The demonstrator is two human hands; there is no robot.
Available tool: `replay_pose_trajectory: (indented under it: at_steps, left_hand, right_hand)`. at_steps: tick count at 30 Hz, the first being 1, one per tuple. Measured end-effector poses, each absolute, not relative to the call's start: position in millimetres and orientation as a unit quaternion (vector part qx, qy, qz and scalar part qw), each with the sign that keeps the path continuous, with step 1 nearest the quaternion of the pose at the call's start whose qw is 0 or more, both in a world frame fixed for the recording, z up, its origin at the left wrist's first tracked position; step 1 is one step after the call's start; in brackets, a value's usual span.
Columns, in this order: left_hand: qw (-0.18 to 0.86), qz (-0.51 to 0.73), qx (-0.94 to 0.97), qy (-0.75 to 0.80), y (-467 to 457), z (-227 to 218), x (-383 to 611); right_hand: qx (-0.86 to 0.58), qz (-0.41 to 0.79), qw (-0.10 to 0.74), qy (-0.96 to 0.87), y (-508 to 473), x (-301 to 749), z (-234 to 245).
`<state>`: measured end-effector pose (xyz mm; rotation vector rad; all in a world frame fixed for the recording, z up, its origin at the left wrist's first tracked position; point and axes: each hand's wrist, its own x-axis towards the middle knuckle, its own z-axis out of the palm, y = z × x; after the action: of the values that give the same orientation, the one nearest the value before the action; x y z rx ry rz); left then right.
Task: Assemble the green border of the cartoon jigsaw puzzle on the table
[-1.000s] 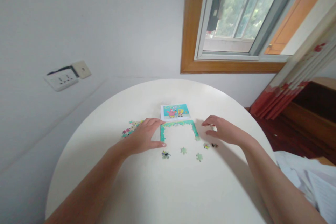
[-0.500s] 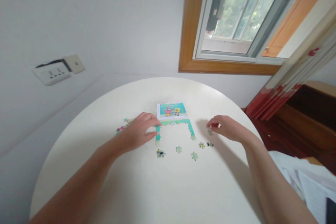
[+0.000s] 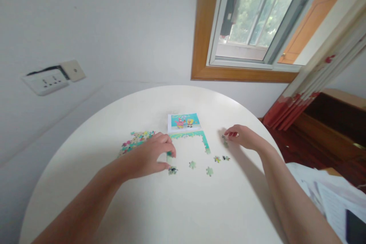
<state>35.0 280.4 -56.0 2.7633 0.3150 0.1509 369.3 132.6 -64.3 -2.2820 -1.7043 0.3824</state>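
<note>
A partly joined jigsaw puzzle border [image 3: 206, 145] with a green-blue edge lies on the round white table. My left hand [image 3: 157, 152] reaches over its left side, thumb and fingers apart, hiding part of that side. The thumb tip is right by a small dark-and-yellow cluster of pieces [image 3: 173, 170]; whether it touches is unclear. My right hand [image 3: 241, 136] is at the right of the border, its fingertips pinched on a small puzzle piece [image 3: 223, 137]. Another pale piece [image 3: 225, 144] lies just below those fingertips.
Behind the border lies a cartoon picture card [image 3: 184, 122]. A heap of loose pieces [image 3: 131, 143] sits left, partly behind my left arm. Several single pieces [image 3: 209, 171] lie nearer me. Papers [image 3: 331, 198] and a dark flat object [image 3: 356, 227] are beyond the table's right edge.
My left hand has moved down the left side of the border toward the dark-and-yellow cluster, its fingers spreading wider. My right hand stays at nearly the same spot. The camera view has shifted slightly.
</note>
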Motion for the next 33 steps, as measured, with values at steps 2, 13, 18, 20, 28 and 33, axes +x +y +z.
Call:
replay_pose_trajectory:
  at_steps: [2,13,18,20,28,33]
  left_hand:
    - [0.171,0.063,0.977,0.109,282,-58,37]
    - [0.120,0.160,0.968,0.150,302,-64,39]
    - [0.118,0.179,0.965,0.151,304,-66,39]
    - [0.115,0.184,0.964,0.151,305,-67,39]
    - [0.112,0.176,0.966,0.152,305,-69,39]
    - [0.112,0.175,0.966,0.155,304,-67,39]
  right_hand:
    - [-0.786,0.126,0.132,-0.591,137,366,-68]
    - [-0.783,0.127,0.165,-0.587,142,361,-72]
    - [-0.790,0.126,0.189,-0.569,145,358,-76]
    - [-0.793,0.125,0.205,-0.561,146,359,-78]
    - [-0.784,0.151,0.260,-0.543,147,351,-73]
    - [-0.789,0.101,0.231,-0.561,152,346,-75]
